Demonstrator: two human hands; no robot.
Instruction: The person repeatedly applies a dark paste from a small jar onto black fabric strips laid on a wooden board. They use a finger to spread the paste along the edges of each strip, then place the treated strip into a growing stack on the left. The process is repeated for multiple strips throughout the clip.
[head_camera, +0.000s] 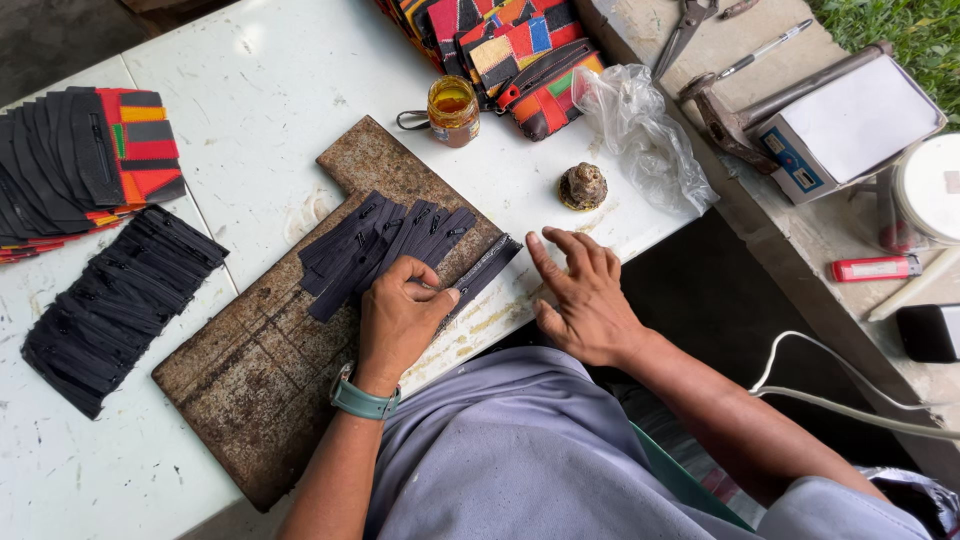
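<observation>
Head view: left hand (400, 318) presses about seven fanned zippers (385, 245); right hand (585, 295) open.

My white table (270, 100) is scuffed and stained. Lying flat on it is a rusty metal board (255, 375), running from the near edge up toward the middle. At the left edge sits a stack of black and striped fabric pieces (85, 165), and just below it a heap of black zippers (110, 310). Further up stand a small glass jar of amber liquid (453, 108), a pile of patchwork pouches (510, 50), a crumpled clear plastic bag (640, 130) and a small round lump (583, 186), perhaps wax.
</observation>
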